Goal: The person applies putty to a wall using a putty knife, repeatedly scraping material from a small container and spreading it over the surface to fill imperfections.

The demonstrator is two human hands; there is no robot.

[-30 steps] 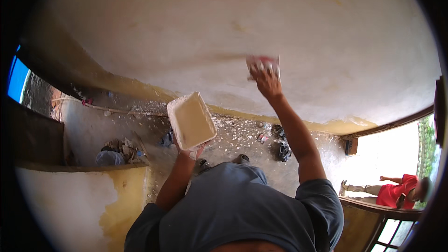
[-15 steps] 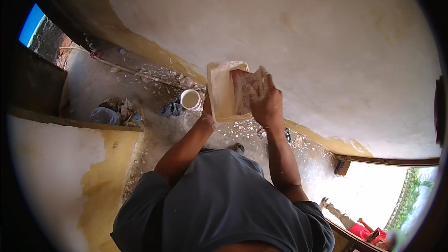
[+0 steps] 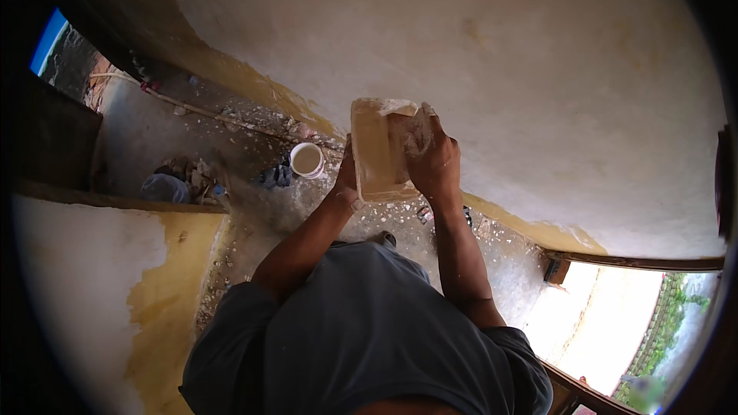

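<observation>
Currently, a bucket (image 3: 307, 160) stands left of the tray (image 3: 374, 150). The left hand (image 3: 347, 173) grips the tray's left side, its underneath fingers hidden. Within the tray's right part sits the scraper (image 3: 398, 146), clasped by the right hand (image 3: 436, 157): apparently loading or wiping it, which calls for keeping the tray steady. A second ago, the scraper was against the wall (image 3: 553, 107) beyond the tray.
</observation>
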